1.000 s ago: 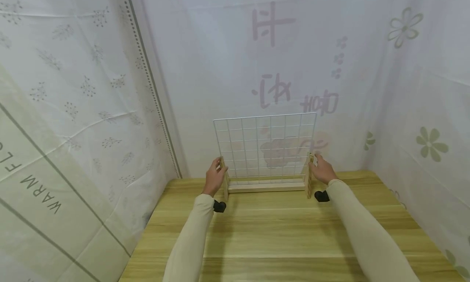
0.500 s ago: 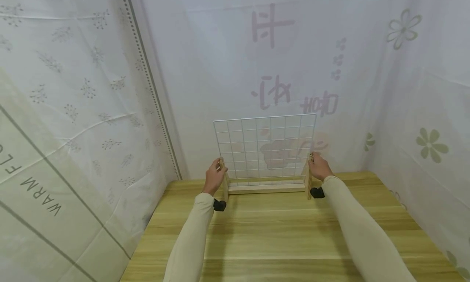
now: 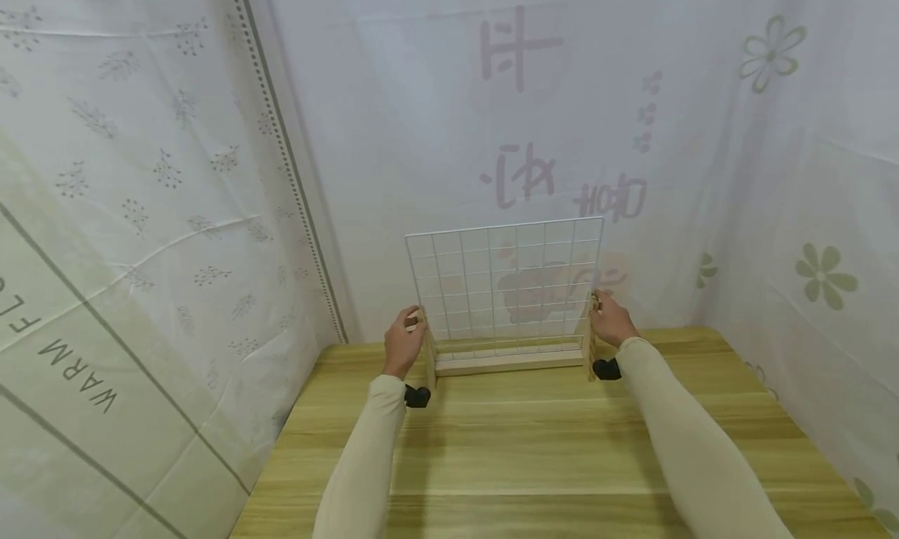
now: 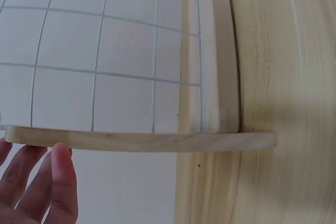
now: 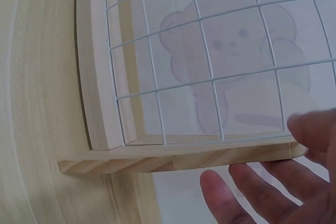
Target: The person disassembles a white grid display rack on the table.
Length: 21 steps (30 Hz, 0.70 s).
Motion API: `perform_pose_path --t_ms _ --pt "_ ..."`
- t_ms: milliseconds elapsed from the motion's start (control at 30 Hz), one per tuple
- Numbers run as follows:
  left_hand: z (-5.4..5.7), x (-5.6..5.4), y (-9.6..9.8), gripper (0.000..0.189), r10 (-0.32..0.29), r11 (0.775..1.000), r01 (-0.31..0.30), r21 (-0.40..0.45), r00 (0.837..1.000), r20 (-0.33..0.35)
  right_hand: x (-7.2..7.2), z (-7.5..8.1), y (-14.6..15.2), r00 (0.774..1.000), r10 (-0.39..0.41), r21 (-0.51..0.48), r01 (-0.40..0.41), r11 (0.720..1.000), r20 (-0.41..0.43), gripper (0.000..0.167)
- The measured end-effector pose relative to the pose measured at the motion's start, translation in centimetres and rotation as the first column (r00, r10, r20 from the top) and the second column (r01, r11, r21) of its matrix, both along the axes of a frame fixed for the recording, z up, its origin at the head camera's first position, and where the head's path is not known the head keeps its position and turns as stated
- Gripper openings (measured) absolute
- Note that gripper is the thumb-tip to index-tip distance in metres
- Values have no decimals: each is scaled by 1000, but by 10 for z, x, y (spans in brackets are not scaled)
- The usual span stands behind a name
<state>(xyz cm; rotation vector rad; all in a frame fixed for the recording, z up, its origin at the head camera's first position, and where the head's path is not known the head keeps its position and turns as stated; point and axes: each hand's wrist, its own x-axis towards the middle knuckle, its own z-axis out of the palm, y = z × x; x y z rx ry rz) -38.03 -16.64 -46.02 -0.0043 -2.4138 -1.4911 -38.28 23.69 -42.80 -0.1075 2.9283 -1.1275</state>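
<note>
A white wire grid panel (image 3: 506, 281) stands in a wooden stand made of a crossbar (image 3: 509, 361) and two side pieces. At the left side piece (image 4: 136, 140), my left hand (image 3: 404, 342) has its fingertips against the outer face, near the upper end. The thumb is on that same outer side. On the opposite end, my right hand (image 3: 612, 320) pinches the top of the right side piece (image 5: 184, 160), thumb on the grid side and fingers along the outside. The panel leans slightly back, its lower edge down at the crossbar.
The stand rests near the back of a wood-grain table (image 3: 513, 461). White printed cloth (image 3: 435, 133) hangs behind and on both sides. A black wrist mount (image 3: 417, 397) is on the left wrist, another (image 3: 607, 369) on the right.
My right hand came inward and took hold of the right side piece. My left hand shifted slightly left, its thumb leaving the inner side; the stand's left end moved slightly left and toward me.
</note>
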Motion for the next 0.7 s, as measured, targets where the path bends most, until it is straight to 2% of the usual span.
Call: perform_pose_path --t_ms 200,367,533,700 --pt "-1 5 -9 41 25 996 -29 -89 999 -40 7 0 -4 998 -54 -64 51 997 -44 56" --pt "-3 7 -15 38 24 992 -29 -124 999 -46 13 -1 -3 994 -88 -90 82 993 -69 51" --pt "-3 12 -22 35 -9 995 5 -101 999 -31 12 -7 -5 980 -156 -86 146 985 -127 44" --pt "-3 20 -26 32 -67 995 60 -82 995 -75 9 -13 -8 952 -247 -110 230 967 -181 41"
